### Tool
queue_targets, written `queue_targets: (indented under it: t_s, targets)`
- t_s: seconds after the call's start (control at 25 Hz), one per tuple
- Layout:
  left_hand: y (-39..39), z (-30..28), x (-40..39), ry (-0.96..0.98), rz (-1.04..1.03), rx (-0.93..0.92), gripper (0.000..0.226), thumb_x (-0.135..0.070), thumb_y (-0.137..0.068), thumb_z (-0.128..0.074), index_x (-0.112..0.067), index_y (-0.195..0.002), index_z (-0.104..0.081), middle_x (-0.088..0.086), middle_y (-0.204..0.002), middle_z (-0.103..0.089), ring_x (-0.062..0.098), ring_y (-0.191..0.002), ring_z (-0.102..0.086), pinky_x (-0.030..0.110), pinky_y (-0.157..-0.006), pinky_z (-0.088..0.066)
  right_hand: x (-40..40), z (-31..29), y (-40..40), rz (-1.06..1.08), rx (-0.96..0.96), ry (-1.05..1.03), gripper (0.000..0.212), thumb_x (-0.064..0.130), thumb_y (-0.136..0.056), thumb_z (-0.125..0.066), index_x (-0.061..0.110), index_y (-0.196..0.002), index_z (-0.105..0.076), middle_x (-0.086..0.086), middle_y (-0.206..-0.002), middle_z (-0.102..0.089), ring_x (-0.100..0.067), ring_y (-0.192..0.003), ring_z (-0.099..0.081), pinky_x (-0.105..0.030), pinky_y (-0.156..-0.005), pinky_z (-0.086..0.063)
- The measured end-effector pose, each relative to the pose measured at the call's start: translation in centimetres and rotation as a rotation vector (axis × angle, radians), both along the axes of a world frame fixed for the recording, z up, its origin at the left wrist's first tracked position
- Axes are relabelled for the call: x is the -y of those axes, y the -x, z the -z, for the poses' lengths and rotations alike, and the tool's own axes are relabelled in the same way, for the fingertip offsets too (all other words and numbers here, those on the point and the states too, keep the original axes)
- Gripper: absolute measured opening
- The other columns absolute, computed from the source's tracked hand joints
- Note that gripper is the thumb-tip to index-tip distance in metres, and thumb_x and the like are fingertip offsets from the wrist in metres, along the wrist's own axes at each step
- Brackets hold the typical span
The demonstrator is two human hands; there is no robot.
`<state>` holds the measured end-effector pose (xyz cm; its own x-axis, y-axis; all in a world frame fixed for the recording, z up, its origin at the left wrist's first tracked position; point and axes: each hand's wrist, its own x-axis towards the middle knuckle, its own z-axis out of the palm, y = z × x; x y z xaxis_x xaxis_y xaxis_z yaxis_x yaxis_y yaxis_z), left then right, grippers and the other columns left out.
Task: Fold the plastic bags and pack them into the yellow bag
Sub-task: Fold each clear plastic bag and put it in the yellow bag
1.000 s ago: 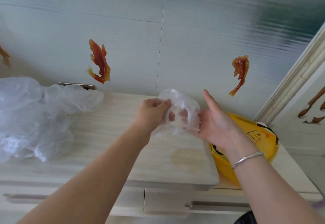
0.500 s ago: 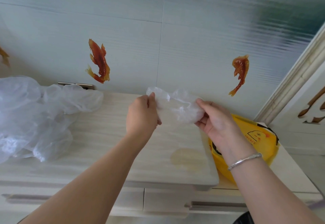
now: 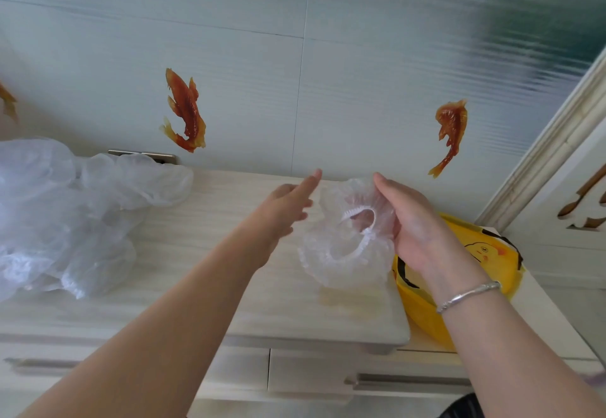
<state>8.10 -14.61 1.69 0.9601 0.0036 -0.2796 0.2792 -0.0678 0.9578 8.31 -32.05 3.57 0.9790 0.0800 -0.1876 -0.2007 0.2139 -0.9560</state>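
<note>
My right hand (image 3: 406, 221) holds a clear plastic bag with a white elastic rim (image 3: 341, 247) above the cabinet top; its fingers curl round the bag's upper edge and the bag hangs open below. My left hand (image 3: 285, 208) is just left of the bag, apart from it, fingers stretched out and holding nothing. The yellow bag (image 3: 488, 253) with a duck print lies at the right, partly hidden behind my right wrist. A heap of clear plastic bags (image 3: 65, 214) lies at the left of the cabinet top.
The pale wooden cabinet top (image 3: 203, 286) runs along a tiled wall with fish stickers (image 3: 185, 112). Drawers with metal handles (image 3: 406, 381) sit below the front edge. A white door frame (image 3: 557, 142) stands at the right.
My left hand has let go of the clear bag and opened. The bag has unfolded and now hangs from my right hand alone, which moved slightly right.
</note>
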Motion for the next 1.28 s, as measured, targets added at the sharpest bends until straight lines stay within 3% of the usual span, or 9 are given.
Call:
queue_targets:
  t_s: [0.12,0.28,0.4,0.56,0.64,0.76,0.92,1.16,1.28]
  targets:
    - [0.6,0.2,0.9,0.009,0.153,0.010,0.054,-0.062,-0.088,-0.050,-0.016,-0.107,-0.070,0.004,-0.106,-0.072,0.023,-0.097,-0.069,0.037,-0.092,-0.054,-0.4,0.0,0.5,0.036,0.038,0.098,0.025,0.026,-0.097,-0.055,0.002,-0.096,-0.060,-0.017,-0.072,-0.064,-0.025,-0.057,-0.062,-0.029,-0.052,-0.052]
    - [0.6,0.0,1.6,0.051,0.038,0.085,0.064,-0.071,-0.076,-0.058,-0.010,-0.091,-0.070,0.004,-0.084,-0.072,0.026,-0.084,-0.071,0.037,-0.080,-0.057,-0.2,0.9,-0.1,0.231,0.122,0.353,0.023,0.022,-0.098,-0.053,0.006,-0.082,-0.048,-0.021,-0.068,-0.057,-0.021,-0.041,-0.062,-0.028,-0.049,-0.044]
    - [1.2,-0.1,2.2,-0.002,0.046,0.151,0.028,-0.036,-0.086,-0.069,-0.010,-0.080,-0.060,0.006,-0.077,-0.068,0.019,-0.057,-0.061,0.020,-0.048,-0.048,-0.1,1.3,-0.3,0.292,0.223,0.504,0.025,0.023,-0.100,-0.050,0.005,-0.082,-0.044,-0.017,-0.063,-0.053,-0.013,-0.037,-0.058,-0.020,-0.035,-0.040]
    - [0.8,0.4,1.9,0.044,-0.159,0.176,0.018,-0.013,-0.096,-0.054,-0.006,-0.081,-0.061,0.014,-0.079,-0.068,0.010,-0.039,-0.053,0.013,-0.035,-0.035,-0.1,1.7,-0.7,0.218,0.092,0.802,0.045,0.045,-0.099,-0.040,0.007,-0.076,-0.048,-0.008,-0.064,-0.050,-0.021,-0.059,-0.055,-0.028,-0.058,-0.041]
    - [0.3,0.7,1.2,0.004,-0.252,0.205,0.022,-0.015,-0.098,-0.049,-0.003,-0.087,-0.063,0.011,-0.076,-0.069,0.015,-0.042,-0.056,0.014,-0.036,-0.035,-0.1,1.7,-0.9,0.086,-0.144,0.703,0.047,0.049,-0.098,-0.035,0.011,-0.076,-0.050,-0.010,-0.069,-0.053,-0.021,-0.053,-0.050,-0.026,-0.049,-0.038]
    - [-0.4,1.8,0.5,-0.116,-0.299,0.243,0.024,-0.017,-0.099,-0.047,-0.005,-0.088,-0.064,0.012,-0.082,-0.071,0.025,-0.061,-0.064,0.017,-0.040,-0.037,-0.1,1.9,-1.1,-0.015,-0.203,0.440,0.028,0.024,-0.094,-0.040,0.014,-0.068,-0.045,-0.004,-0.055,-0.046,-0.012,-0.037,-0.033,-0.018,-0.037,-0.021]
    - [-0.8,3.6,0.1,-0.299,-0.232,0.243,0.021,-0.013,-0.098,-0.043,-0.005,-0.091,-0.060,0.017,-0.084,-0.069,0.019,-0.048,-0.059,0.018,-0.035,-0.038,0.0,3.3,-1.7,0.049,-0.142,0.311,0.018,0.007,-0.094,-0.050,0.011,-0.077,-0.056,-0.007,-0.071,-0.058,-0.016,-0.058,-0.056,-0.024,-0.048,-0.048]
    - [0.3,6.5,-1.5,-0.948,-0.038,0.210,0.020,-0.014,-0.098,-0.041,-0.012,-0.117,-0.045,0.007,-0.112,-0.053,0.031,-0.095,-0.056,0.036,-0.071,-0.044,0.4,8.0,-3.0,0.126,0.183,0.912,0.016,0.023,-0.086,-0.065,0.017,-0.081,-0.050,0.001,-0.076,-0.057,-0.019,-0.069,-0.055,-0.029,-0.057,-0.041]
    - [0.8,7.5,-1.9,-1.113,0.058,0.419,0.033,-0.014,-0.097,-0.045,-0.014,-0.130,-0.042,0.001,-0.130,-0.039,0.025,-0.116,-0.041,0.034,-0.093,-0.042,0.9,9.6,-2.6,0.013,0.283,1.106,0.018,0.024,-0.091,-0.057,0.017,-0.104,-0.047,0.001,-0.099,-0.056,-0.016,-0.086,-0.056,-0.032,-0.071,-0.046]
